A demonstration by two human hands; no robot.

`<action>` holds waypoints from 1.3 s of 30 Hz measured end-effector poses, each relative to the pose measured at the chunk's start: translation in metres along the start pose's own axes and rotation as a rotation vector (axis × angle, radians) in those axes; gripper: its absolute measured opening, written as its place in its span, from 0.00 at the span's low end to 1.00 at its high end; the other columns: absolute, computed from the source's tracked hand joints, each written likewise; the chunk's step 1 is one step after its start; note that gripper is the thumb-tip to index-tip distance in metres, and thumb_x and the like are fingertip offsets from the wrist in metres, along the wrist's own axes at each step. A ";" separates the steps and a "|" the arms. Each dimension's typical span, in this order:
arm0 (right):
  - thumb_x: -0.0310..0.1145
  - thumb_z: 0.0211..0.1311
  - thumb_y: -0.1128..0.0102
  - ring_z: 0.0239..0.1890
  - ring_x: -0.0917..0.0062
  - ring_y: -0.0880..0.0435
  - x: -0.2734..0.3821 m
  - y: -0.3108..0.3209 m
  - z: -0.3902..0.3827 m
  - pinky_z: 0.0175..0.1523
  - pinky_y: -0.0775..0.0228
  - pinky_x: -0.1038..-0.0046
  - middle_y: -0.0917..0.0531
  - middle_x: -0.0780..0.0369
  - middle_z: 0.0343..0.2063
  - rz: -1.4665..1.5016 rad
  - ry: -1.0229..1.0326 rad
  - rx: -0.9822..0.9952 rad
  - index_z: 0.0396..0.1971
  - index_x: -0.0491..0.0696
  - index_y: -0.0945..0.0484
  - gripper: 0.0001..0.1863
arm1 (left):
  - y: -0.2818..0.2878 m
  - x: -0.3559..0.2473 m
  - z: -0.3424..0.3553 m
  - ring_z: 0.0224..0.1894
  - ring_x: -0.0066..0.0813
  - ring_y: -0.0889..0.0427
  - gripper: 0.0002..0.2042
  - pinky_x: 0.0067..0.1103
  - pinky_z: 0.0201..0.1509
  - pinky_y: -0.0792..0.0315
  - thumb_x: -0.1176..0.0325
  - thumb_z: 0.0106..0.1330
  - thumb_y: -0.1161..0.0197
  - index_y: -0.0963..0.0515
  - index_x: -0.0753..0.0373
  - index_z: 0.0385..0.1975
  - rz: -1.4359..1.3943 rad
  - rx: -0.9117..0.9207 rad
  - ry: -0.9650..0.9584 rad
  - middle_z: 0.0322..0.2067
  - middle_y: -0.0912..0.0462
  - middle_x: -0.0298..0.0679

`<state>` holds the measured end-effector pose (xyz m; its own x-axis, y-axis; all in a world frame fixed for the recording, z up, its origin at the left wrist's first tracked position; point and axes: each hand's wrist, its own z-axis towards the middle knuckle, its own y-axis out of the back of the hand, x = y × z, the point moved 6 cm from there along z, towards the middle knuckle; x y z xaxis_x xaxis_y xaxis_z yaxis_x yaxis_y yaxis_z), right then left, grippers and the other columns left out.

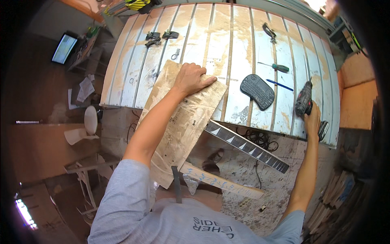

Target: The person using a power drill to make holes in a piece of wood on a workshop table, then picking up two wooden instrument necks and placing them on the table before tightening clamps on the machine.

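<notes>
I count four black clamps (pixel 170 35): three upper left, one upper right.
Also one drill (pixel 304 98), one keyboard (pixel 258 92), one screwdriver (pixel 280 68), one pen (pixel 280 85), one wide board (pixel 185 122) at centre.

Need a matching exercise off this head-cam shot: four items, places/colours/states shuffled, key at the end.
Column 1
1. drill
2. wooden board
3. screwdriver
4. pen

Column 2
A. green-handled
B. under the left hand
C. blue
D. gripped by the right hand

Pairs: 1-D, 2-B, 3-A, 4-C
</notes>
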<state>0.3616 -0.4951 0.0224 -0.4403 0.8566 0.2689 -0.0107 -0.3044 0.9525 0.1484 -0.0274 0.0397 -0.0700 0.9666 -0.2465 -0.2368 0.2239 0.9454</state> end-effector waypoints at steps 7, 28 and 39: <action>0.20 0.53 0.31 0.58 0.51 0.25 0.002 0.002 -0.001 0.63 0.34 0.57 0.24 0.47 0.54 -0.040 -0.058 0.095 0.68 0.44 0.34 0.39 | -0.005 0.005 0.003 0.28 0.47 0.21 0.28 0.38 0.39 0.31 0.41 0.64 0.36 0.18 0.65 0.19 -0.030 0.012 0.031 0.19 0.20 0.48; 0.36 0.49 0.21 0.51 0.61 0.26 0.318 -0.071 -0.171 0.54 0.34 0.61 0.25 0.55 0.51 0.236 0.452 0.095 0.62 0.52 0.25 0.37 | -0.020 0.028 -0.005 0.25 0.43 0.15 0.35 0.33 0.35 0.23 0.31 0.66 0.46 0.13 0.63 0.23 0.073 -0.042 0.084 0.18 0.16 0.48; 0.31 0.45 0.21 0.48 0.63 0.25 0.316 -0.073 -0.173 0.51 0.34 0.60 0.23 0.58 0.48 0.268 0.388 0.138 0.61 0.50 0.23 0.38 | -0.015 0.025 -0.004 0.23 0.45 0.17 0.34 0.34 0.33 0.24 0.34 0.65 0.42 0.14 0.65 0.20 0.004 -0.035 0.095 0.17 0.18 0.49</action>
<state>0.0676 -0.2741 0.0132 -0.7138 0.5292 0.4587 0.2558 -0.4127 0.8742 0.1462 -0.0066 0.0187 -0.1626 0.9509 -0.2633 -0.2699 0.2138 0.9389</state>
